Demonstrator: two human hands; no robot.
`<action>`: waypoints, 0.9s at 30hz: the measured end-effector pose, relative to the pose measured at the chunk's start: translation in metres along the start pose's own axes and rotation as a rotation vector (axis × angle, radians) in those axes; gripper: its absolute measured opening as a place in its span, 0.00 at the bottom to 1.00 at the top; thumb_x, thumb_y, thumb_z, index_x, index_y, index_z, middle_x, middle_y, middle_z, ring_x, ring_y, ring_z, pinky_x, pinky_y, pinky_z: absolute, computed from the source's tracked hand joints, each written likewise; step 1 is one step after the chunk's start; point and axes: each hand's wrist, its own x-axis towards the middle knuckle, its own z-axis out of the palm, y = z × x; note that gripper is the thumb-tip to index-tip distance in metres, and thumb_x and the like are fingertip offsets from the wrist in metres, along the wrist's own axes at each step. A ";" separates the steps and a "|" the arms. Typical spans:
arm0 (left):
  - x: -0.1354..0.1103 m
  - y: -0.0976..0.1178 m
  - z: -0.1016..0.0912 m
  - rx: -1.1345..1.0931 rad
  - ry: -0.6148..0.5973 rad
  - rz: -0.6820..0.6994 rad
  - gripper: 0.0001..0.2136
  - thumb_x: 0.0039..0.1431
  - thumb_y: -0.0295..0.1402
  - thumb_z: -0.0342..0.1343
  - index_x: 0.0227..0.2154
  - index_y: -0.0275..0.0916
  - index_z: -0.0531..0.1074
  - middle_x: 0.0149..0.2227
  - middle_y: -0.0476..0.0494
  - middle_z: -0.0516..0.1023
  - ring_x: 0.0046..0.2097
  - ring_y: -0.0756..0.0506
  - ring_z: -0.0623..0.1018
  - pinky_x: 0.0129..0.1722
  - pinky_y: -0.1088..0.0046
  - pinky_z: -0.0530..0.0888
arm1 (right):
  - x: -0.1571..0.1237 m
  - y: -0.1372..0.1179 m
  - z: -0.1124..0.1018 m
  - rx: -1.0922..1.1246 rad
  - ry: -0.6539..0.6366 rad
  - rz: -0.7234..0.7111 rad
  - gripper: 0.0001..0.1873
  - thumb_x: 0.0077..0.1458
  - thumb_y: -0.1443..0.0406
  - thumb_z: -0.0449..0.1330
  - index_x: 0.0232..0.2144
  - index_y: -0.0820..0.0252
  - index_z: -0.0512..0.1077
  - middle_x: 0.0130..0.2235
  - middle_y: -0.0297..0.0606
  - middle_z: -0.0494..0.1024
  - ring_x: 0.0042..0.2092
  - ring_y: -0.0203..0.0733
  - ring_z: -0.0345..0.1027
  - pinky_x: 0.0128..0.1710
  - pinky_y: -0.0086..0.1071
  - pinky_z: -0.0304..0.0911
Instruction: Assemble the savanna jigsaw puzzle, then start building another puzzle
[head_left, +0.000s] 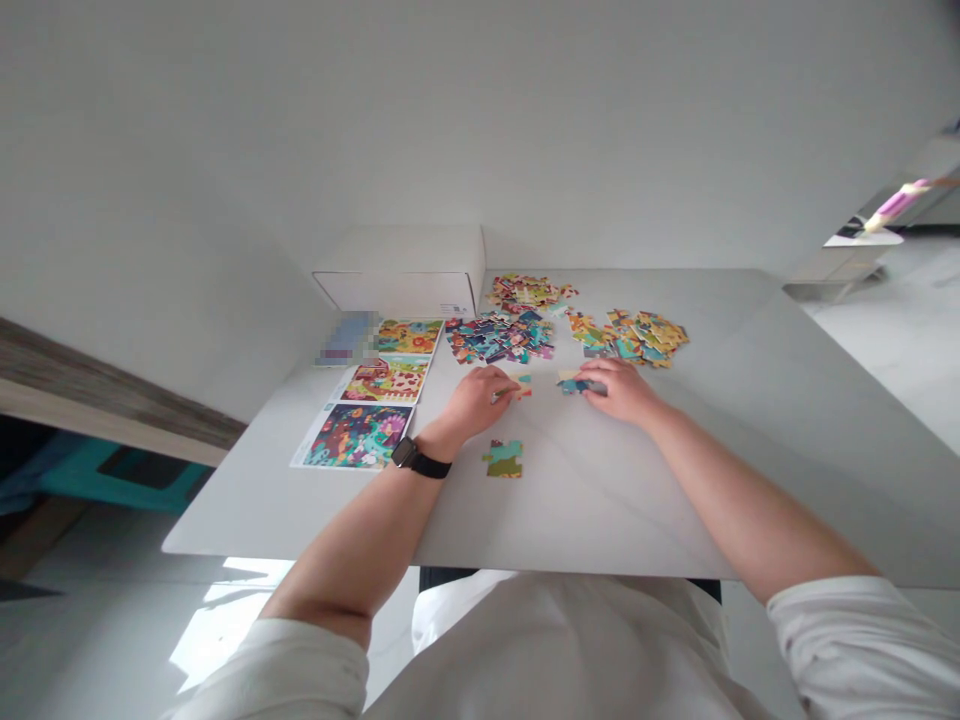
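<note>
The left hand [480, 397] and the right hand [621, 390] face each other low over the pale grey, smooth desk [600, 510]; at the left fingertips lies a small cream, orange and teal cardboard jigsaw piece [524, 384], and whether those bent fingers pinch it or merely touch it I cannot tell; the right fingers and thumb are closed about the right end of a blue-and-cream cardboard jigsaw piece [571, 384]; the two pieces lie nearly level, left and right, with a narrow strip of bare desk between; the blue-and-cream piece, partly covered, seems longer from side to side, pointing toward the other; a green-and-teal knobbed cardboard jigsaw piece [503, 459] lies nearer the body, the left hand closer to it; its outline shows no clear long axis.
</note>
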 end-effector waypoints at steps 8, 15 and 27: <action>0.000 -0.001 0.001 0.021 -0.047 -0.015 0.14 0.72 0.33 0.57 0.49 0.48 0.88 0.52 0.40 0.86 0.55 0.38 0.82 0.61 0.54 0.77 | 0.000 -0.005 -0.004 -0.007 0.012 0.038 0.23 0.59 0.66 0.69 0.56 0.49 0.84 0.58 0.42 0.86 0.60 0.58 0.78 0.66 0.54 0.69; 0.000 -0.007 0.001 0.036 -0.082 0.004 0.15 0.73 0.34 0.56 0.51 0.48 0.88 0.53 0.40 0.86 0.55 0.38 0.82 0.62 0.54 0.77 | 0.001 -0.006 -0.002 -0.029 0.025 0.065 0.27 0.58 0.66 0.72 0.60 0.51 0.80 0.58 0.44 0.87 0.61 0.60 0.79 0.65 0.55 0.69; -0.001 -0.006 0.002 0.055 -0.063 -0.023 0.15 0.72 0.35 0.56 0.48 0.48 0.89 0.53 0.40 0.86 0.54 0.37 0.82 0.61 0.53 0.78 | 0.002 -0.005 -0.003 -0.012 0.021 0.065 0.24 0.58 0.65 0.73 0.57 0.50 0.82 0.58 0.44 0.87 0.60 0.60 0.79 0.65 0.56 0.69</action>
